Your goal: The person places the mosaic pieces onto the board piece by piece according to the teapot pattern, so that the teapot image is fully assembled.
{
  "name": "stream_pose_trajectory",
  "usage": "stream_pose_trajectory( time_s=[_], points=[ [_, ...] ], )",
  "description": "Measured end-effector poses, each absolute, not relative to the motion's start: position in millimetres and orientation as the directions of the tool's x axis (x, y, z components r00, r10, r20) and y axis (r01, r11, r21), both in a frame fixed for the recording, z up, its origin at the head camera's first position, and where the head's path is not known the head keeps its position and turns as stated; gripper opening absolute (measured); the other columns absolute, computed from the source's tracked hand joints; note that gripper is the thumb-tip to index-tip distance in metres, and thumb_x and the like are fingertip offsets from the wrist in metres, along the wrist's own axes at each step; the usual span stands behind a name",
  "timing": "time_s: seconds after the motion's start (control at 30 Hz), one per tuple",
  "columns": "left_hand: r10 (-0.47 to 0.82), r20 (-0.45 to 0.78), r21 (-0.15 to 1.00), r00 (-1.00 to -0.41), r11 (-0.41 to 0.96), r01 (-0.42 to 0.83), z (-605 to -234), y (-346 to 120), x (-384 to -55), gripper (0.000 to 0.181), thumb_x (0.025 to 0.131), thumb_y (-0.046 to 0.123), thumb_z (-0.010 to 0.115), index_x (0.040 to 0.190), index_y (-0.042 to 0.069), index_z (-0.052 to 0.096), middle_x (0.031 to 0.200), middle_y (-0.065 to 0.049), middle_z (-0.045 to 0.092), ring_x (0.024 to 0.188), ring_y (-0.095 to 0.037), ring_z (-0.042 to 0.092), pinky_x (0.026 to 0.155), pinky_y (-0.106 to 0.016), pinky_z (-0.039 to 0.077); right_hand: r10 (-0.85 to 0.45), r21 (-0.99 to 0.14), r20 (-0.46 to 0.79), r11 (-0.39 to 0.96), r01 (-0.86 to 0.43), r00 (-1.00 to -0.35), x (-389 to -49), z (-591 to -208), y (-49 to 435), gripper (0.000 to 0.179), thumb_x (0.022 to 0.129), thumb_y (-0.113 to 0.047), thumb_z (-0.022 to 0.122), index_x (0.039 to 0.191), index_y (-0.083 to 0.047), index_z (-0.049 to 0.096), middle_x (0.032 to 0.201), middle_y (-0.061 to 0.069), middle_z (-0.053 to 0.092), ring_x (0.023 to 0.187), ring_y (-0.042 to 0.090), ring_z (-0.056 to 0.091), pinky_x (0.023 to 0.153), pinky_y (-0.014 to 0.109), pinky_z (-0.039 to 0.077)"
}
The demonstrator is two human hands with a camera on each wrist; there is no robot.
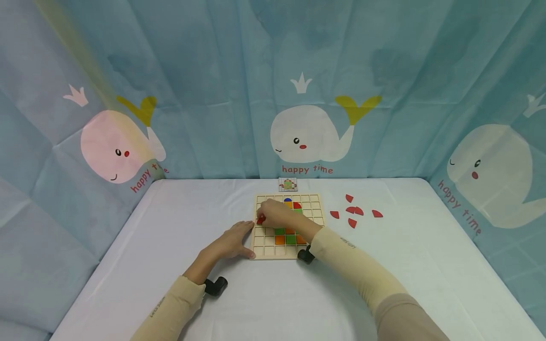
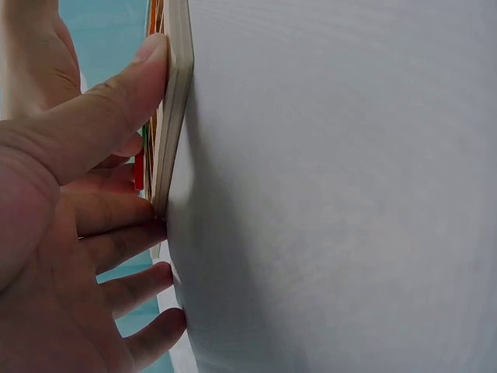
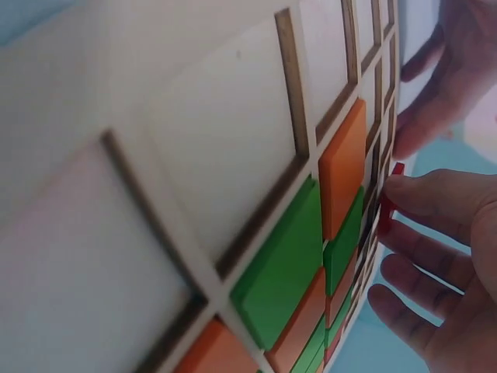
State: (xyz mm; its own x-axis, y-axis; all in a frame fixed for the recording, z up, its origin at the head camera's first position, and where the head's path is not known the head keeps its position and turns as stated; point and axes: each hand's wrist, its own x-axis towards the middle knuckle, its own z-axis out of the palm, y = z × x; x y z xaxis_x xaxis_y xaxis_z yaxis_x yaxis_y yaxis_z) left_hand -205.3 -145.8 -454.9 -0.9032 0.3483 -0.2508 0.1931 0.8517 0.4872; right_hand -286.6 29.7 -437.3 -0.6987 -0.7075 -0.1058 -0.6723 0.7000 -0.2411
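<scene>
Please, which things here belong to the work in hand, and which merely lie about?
In use: grid board, coloured tiles on it, red piece in the right hand; likely also the loose red pieces and picture card.
Only surroundings: whale-print curtain, white table, black wrist devices.

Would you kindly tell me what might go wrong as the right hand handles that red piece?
The red piece, pinched by the right hand, might slip or land askew. That hand is over the board, so it might nudge the orange and green tiles. The left hand touches the board's edge and could shift it.
</scene>
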Motion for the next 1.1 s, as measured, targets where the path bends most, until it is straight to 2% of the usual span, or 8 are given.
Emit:
stream_pose_trajectory(
  time_s=[0.33, 0.63, 1.1],
  points=[
    [0.356, -0.245, 0.490, -0.902, 0.848, 0.201, -453, -146, -204, 0.096, 0.073, 0.027, 0.085, 0.150, 0.001, 0.033, 0.158, -0.017, 0.032, 0.149, -0.038, 0.022, 0.118, -0.059, 0.023, -0.693, -0.253, -0.117, 0.713, -0.654, -0.711, -284, -438, 27, 0.020, 0.089, -0.016, 0.069, 0.108, -0.012, 0.074, 0.101, 0.001, 0.069, 0.094, 0.015, 0.056, 0.087, 0.028, 0.052],
    [0.359, -0.239, 0.493, -0.902, 0.845, 0.206, -456, -146, -206, 0.096, 0.073, 0.027, 0.085, 0.150, 0.001, 0.033, 0.158, -0.016, 0.033, 0.148, -0.038, 0.023, 0.118, -0.059, 0.024, -0.713, -0.225, -0.109, 0.697, -0.681, -0.693, -282, -441, 26, 0.019, 0.089, -0.013, 0.068, 0.107, -0.013, 0.075, 0.098, 0.001, 0.066, 0.089, 0.014, 0.055, 0.084, 0.025, 0.052],
    [0.349, -0.250, 0.471, -0.903, 0.859, 0.202, -458, -147, -208, 0.098, 0.073, 0.030, 0.085, 0.151, 0.002, 0.033, 0.158, -0.016, 0.032, 0.148, -0.038, 0.022, 0.118, -0.059, 0.024, -0.686, -0.305, -0.051, 0.703, -0.643, -0.726, -295, -428, 60, 0.021, 0.090, -0.012, 0.065, 0.109, -0.007, 0.074, 0.107, 0.007, 0.068, 0.102, 0.022, 0.061, 0.093, 0.036, 0.052]
  ],
)
